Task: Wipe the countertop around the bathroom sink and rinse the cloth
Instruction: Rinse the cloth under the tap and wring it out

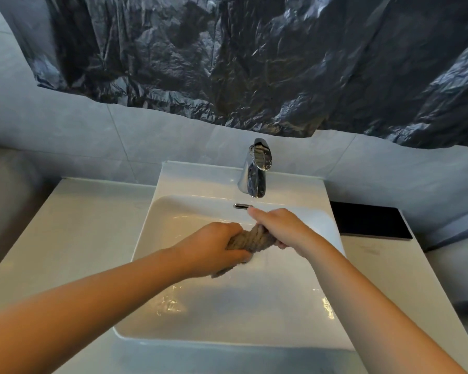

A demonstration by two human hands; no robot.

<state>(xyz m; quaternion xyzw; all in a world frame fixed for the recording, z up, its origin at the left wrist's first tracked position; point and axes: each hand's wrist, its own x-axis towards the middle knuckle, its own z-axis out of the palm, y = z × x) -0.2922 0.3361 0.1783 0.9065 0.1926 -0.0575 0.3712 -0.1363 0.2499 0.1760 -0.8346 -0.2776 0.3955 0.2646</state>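
Left hand (214, 248), right hand (277, 228), rope-twisted cloth (250, 240).

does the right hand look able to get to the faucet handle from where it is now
Probably yes: the right hand sits just below the faucet with nothing between them, but its grip is shut on the twisted cloth, so it must let go first.

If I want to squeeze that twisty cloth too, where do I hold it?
Hold the cloth by its two ends, one fist on each, coming down from above over the sink. It is rolled into a thick twisted rope lying sideways, so the ends are where the left hand and right hand can turn against each other.
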